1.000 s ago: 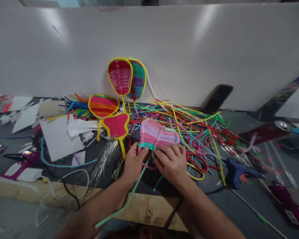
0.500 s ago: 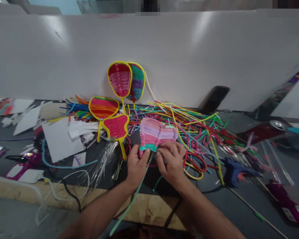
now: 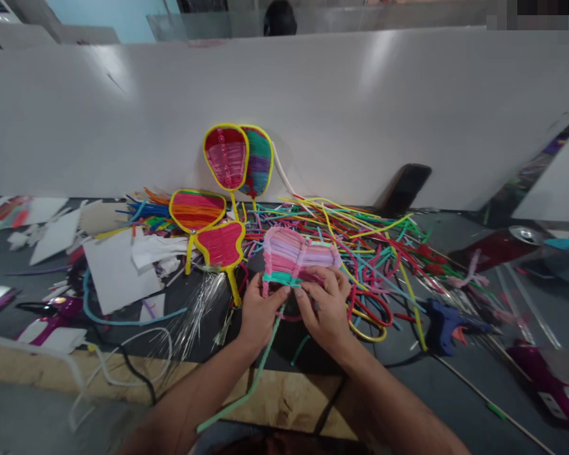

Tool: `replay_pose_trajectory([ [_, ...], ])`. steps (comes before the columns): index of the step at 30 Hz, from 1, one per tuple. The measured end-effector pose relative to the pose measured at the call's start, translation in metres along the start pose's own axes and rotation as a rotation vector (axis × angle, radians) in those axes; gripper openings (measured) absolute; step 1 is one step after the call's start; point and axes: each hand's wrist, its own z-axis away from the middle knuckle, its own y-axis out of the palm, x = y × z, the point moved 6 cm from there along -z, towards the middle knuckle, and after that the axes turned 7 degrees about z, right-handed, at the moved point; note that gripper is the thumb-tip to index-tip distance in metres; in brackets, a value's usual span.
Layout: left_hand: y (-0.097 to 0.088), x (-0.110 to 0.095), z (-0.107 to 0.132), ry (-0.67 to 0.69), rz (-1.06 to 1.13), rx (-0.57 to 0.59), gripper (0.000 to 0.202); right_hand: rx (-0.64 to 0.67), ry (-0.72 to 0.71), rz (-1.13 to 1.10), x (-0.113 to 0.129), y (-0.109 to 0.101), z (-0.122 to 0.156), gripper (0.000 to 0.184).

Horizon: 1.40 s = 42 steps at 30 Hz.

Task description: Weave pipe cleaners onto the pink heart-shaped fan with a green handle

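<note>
Between my hands is a pink and lilac pipe-cleaner panel (image 3: 287,249), banded in stripes with a teal row along its lower left edge. My left hand (image 3: 262,313) pinches that lower edge, thumb on top. My right hand (image 3: 323,302) has its fingers closed on the lower edge just right of the teal row. A long green pipe cleaner (image 3: 260,370) hangs from the panel between my hands and trails down to the lower left. Parts of the panel's lower right are hidden behind my right fingers.
Yellow-rimmed pipe-cleaner fans (image 3: 226,158) stand and lie behind and left. Loose pipe cleaners (image 3: 370,234) spread to the right, near a blue glue gun (image 3: 440,325), a phone (image 3: 405,189) and a drink can (image 3: 502,246). White paper (image 3: 116,268) lies left.
The green pipe cleaner's loose end has swung left and up a little. My fingertips have shifted slightly at the teal row; both hands still grip the panel. The camera view has tilted slightly.
</note>
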Motion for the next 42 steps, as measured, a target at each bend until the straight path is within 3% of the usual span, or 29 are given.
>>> replay_pose_trajectory([
  [5,-0.007,-0.003,-0.005,-0.016,0.050,-0.059,0.040,-0.116,0.070,-0.139,-0.012,-0.009,-0.002,0.017],
  [9,-0.010,-0.011,-0.009,0.019,0.093,-0.108,0.039,-0.201,0.346,-0.454,-0.038,-0.002,0.001,0.032],
  [11,-0.010,-0.013,-0.010,0.032,0.112,-0.110,0.037,-0.108,0.499,-0.676,-0.046,0.015,0.004,0.032],
  [13,-0.010,-0.014,-0.010,0.037,0.124,-0.104,0.037,0.076,0.573,-0.856,-0.042,0.034,0.007,0.026],
  [16,-0.008,-0.012,-0.008,0.021,0.124,-0.081,0.037,0.303,0.555,-0.962,-0.027,0.050,0.012,0.022],
  [25,-0.003,-0.008,-0.008,-0.052,0.142,0.015,0.039,0.332,0.466,-0.809,-0.021,0.041,0.012,0.021],
  [31,-0.002,-0.005,-0.009,-0.208,0.081,0.099,0.030,0.389,0.430,-0.787,-0.023,0.037,0.010,0.023],
  [36,-0.002,-0.004,-0.007,-0.241,0.092,0.120,0.027,0.412,0.394,-0.817,-0.021,0.039,0.008,0.020],
  [39,-0.002,-0.005,-0.007,-0.215,0.117,0.113,0.028,0.338,0.386,-0.851,-0.022,0.037,0.007,0.020],
  [42,-0.005,-0.006,-0.008,-0.176,0.132,0.043,0.027,0.063,0.360,-0.664,-0.030,0.019,0.005,0.036],
])
